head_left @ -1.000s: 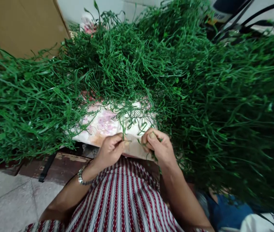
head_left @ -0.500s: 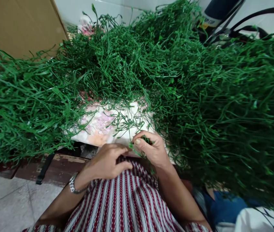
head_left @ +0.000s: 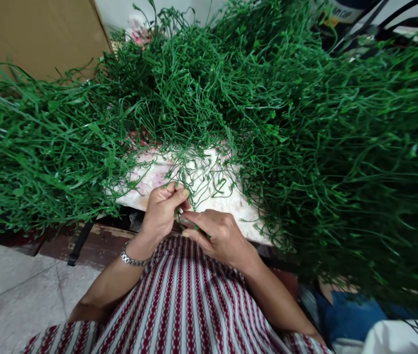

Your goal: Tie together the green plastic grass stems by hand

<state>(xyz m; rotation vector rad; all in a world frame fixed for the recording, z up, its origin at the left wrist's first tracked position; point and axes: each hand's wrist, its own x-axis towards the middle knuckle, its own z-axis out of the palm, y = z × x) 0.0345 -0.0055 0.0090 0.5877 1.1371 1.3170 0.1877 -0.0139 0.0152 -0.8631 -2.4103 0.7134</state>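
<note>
Thin green stems (head_left: 190, 184) lie loosely on a pale floral cloth (head_left: 146, 179) in front of me. My left hand (head_left: 164, 206), with a metal watch on its wrist, pinches green stems between thumb and fingertips above the cloth's near edge. Just right of it and slightly lower, my right hand (head_left: 216, 233) has thumb and index finger closed on the lower part of the stems. The fingertips of both hands are close together. What lies inside the curled fingers of my right hand is mostly hidden.
Big heaps of green stems stand at the left (head_left: 42, 152), along the back (head_left: 201, 88) and at the right (head_left: 359, 172). A cardboard box (head_left: 39, 34) is at the back left. At the back right are a dark cup (head_left: 341, 14) and black straps. Blue cloth (head_left: 352, 314) shows below right.
My left hand has gone from open to pinching the stems and moved up. My right hand has shifted down and left, beside it. The view has tilted slightly.
</note>
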